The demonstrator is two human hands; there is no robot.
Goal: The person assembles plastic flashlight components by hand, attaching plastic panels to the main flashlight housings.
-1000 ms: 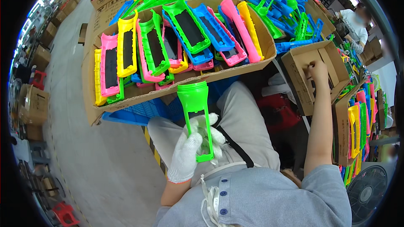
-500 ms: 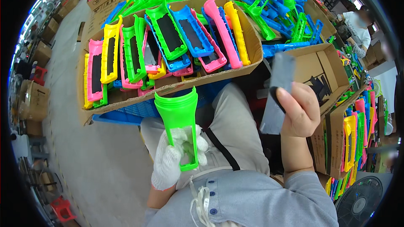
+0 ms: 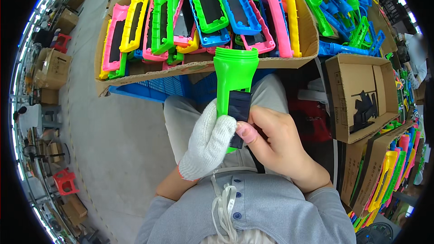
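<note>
Left hand [image 3: 205, 142], mine, gloved: fingers wrapped round one green casing [image 3: 236, 70], held between me and the carton. Right hand [image 3: 282, 147], bare: pinching one black panel [image 3: 239, 104] against it; uneven thumb pressure could skew it. Beyond: carton [image 3: 309, 38], coloured casings [image 3: 276, 16].

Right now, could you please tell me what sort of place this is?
Probably a factory assembly area: a carton holds many plastic casings, green and blue parts lie heaped, and a box holds black pieces.
</note>
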